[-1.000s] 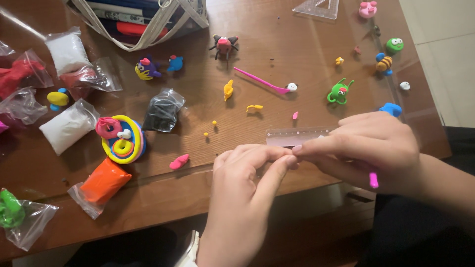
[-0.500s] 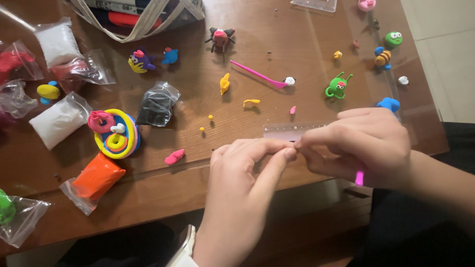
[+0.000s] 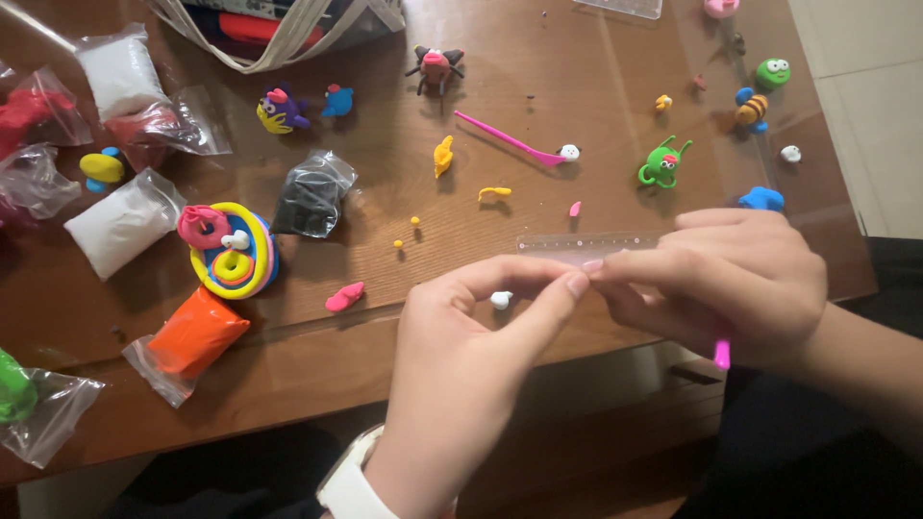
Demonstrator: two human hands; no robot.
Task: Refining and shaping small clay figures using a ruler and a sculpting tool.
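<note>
My left hand (image 3: pixel 461 365) and my right hand (image 3: pixel 731 284) meet fingertip to fingertip above the front edge of a brown wooden table (image 3: pixel 288 365). Whatever they pinch there is too small to see. A thin pink tool (image 3: pixel 721 354) sticks out below my right palm, held in that hand. A small white clay ball (image 3: pixel 501 299) lies on the table beneath my left fingers. A clear plastic ruler (image 3: pixel 567 244) lies flat just beyond the fingertips, partly covered by my right hand.
Clay bags lie left: orange (image 3: pixel 192 336), black (image 3: pixel 310 195), white (image 3: pixel 123 221), green (image 3: pixel 21 396). A coiled multicolour clay piece (image 3: pixel 234 252), a pink bit (image 3: pixel 344 297), a pink spatula (image 3: pixel 510 142), a green figure (image 3: pixel 661 165), a bee (image 3: pixel 750 108) and a tote bag (image 3: pixel 288 24) stand farther back.
The view has shifted slightly. My left fingers have lifted and arched, so the small white ball under them now shows. Both hands stay joined at the fingertips.
</note>
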